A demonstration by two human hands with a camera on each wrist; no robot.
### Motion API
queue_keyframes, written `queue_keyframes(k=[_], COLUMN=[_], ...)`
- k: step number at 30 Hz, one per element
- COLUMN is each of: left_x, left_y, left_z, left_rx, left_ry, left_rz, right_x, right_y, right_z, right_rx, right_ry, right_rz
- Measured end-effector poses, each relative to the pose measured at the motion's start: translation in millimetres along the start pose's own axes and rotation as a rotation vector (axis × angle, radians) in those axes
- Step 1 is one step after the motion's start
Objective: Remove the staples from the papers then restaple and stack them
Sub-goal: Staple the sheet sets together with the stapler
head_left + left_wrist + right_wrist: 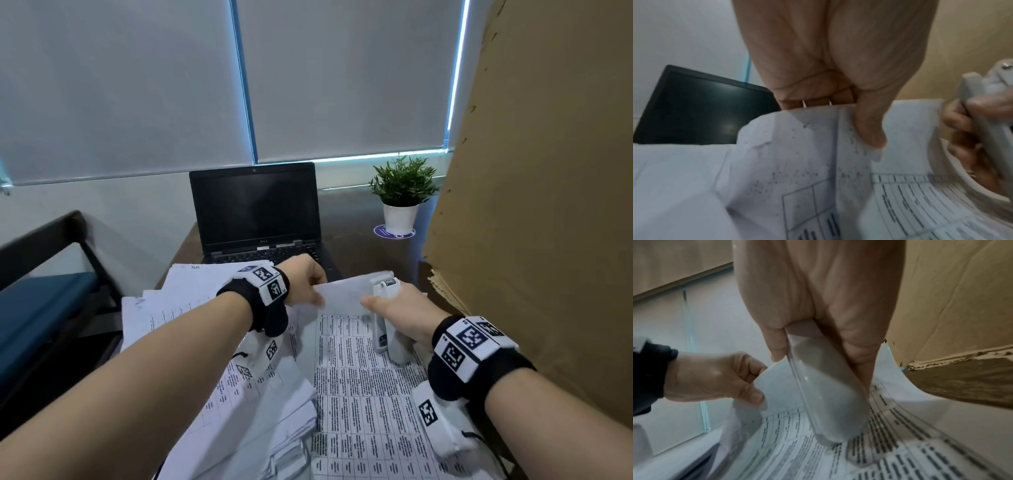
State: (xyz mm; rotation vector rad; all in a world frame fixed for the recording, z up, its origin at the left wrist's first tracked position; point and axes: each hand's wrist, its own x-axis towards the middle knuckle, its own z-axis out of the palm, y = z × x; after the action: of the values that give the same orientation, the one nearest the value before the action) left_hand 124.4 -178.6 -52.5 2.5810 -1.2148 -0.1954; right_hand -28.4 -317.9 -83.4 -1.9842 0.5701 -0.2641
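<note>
A tall brown cardboard sheet (534, 192) walls off the right side, just beside the right hand (397, 308). Ahead, an open black laptop (255, 212) blocks the far middle of the table (352, 212), with a small green plant in a white pot (400, 195) between it and the cardboard. Loose white printed papers (191, 301) cover the left and near surface. A dark bench with blue seat (44, 287) stands left of the table.
</note>
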Motion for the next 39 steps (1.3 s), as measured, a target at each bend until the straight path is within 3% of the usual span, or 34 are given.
queue_keyframes(k=[3, 7, 10, 14, 18, 22, 25, 28, 30, 32, 35, 39], left_x=[-1, -4, -16, -36, -51, -64, -79, -88, -91, -95, -96, -91], left_y=[8, 10, 14, 20, 27, 34, 46, 53, 50, 45, 45, 74], left_z=[-3, -31, -57, -90, -111, -124, -131, -139, -140, -132, -116, -104], left_rx=[-0.06, -0.189, -0.289, -0.346, -0.343, -0.308, -0.372, -0.496, -0.538, -0.761, -1.118, -1.046], left_ry=[0.128, 0.308, 0.369, 0.365, 0.344, 0.357, 0.417, 0.685, 0.791, 0.728, 0.592, 0.727], left_rz=[0.002, 0.019, 0.078, 0.165, 0.212, 0.267, 0.3, 0.249, 0.178, 0.094, 0.133, 0.178], right_x=[-1, -1, -6, -12, -35, -57, -68, -76, -83, -86, -89, -93], right_y=[1, 0, -5, -17, -46, -70, -81, -90, -97, -101, -109, -118], right_z=[-3, -17, -33, -53, -57, -60, -63, -69, -76, -81, -82, -78], right_rx=[0.092, 0.197, 0.265, 0.4, 0.285, 0.268, 0.288, 0.385, 0.432, 0.457, 0.572, 0.555], right_ry=[0.062, 0.382, 0.518, 0.356, 0.145, 0.048, 0.09, 0.161, 0.188, 0.223, 0.268, 0.264], right_rz=[-0.004, -0.027, -0.063, -0.13, -0.278, -0.392, -0.422, -0.465, -0.507, -0.535, -0.542, -0.572])
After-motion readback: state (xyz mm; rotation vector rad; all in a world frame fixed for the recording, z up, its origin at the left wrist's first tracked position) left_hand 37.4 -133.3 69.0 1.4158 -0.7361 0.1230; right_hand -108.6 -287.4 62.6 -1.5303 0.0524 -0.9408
